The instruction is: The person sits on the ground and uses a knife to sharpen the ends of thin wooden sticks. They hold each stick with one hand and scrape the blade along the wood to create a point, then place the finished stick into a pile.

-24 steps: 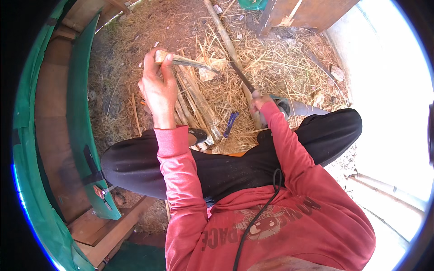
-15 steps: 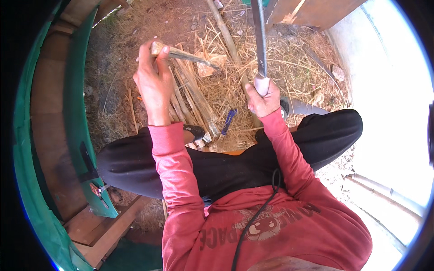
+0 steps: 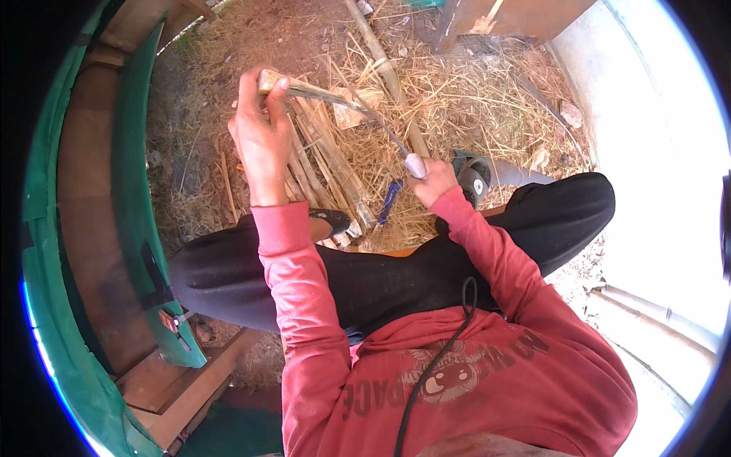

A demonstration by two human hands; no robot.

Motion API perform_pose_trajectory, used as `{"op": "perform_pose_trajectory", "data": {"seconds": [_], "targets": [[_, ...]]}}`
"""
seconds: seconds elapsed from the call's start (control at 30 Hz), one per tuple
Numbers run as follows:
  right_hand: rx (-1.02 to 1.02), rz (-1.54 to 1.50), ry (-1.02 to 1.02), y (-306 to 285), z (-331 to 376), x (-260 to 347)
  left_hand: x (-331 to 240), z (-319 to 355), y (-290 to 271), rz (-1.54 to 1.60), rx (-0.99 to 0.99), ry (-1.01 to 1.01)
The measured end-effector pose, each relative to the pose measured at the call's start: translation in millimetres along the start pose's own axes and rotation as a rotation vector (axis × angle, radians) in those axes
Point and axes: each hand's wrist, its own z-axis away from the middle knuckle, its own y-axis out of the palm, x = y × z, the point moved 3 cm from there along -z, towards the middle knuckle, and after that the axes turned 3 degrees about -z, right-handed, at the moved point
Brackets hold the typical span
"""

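My left hand (image 3: 257, 152) is raised over the ground, fingers closed round the near end of a split wooden stick (image 3: 312, 91). The stick slants down to the right, toward a pale flat piece of wood (image 3: 352, 116) on the straw. In my right hand (image 3: 436, 181) is the light handle of a machete (image 3: 415, 165). Its blade, seen nearly edge-on, points up and left and meets the stick near its far end. How deep the blade sits in the wood I cannot tell. Several split wooden strips (image 3: 327, 164) lie below my left hand.
A long pole (image 3: 377, 53) lies across the straw ahead. Beside my feet are a small blue object (image 3: 390, 202) and a dark round-ended item (image 3: 476, 179). Green panels (image 3: 133, 175) stand at left, a pale wall (image 3: 647, 99) at right, a wooden board (image 3: 518, 19) beyond.
The machete has swung down and left from upright, bringing its blade to the far end of the stick. My right hand has come lower; my left hand has hardly moved.
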Motion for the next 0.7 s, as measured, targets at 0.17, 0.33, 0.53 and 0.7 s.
{"op": "perform_pose_trajectory", "data": {"seconds": [0.17, 0.33, 0.53, 0.7], "targets": [[-0.188, -0.333, 0.029, -16, -11, 38, -1, 5, 5, 0.013, 0.032, -0.001], [0.091, 0.149, 0.235, 42, 8, -50, -10, -2, 12, -0.017, 0.024, 0.061], [0.045, -0.015, 0.420, 28, 6, -56, -19, 3, 11, -0.006, -0.007, 0.013], [-0.168, -0.445, 0.187, 9, 4, 12, -19, 6, 11, -0.128, -0.137, -0.004]]}}
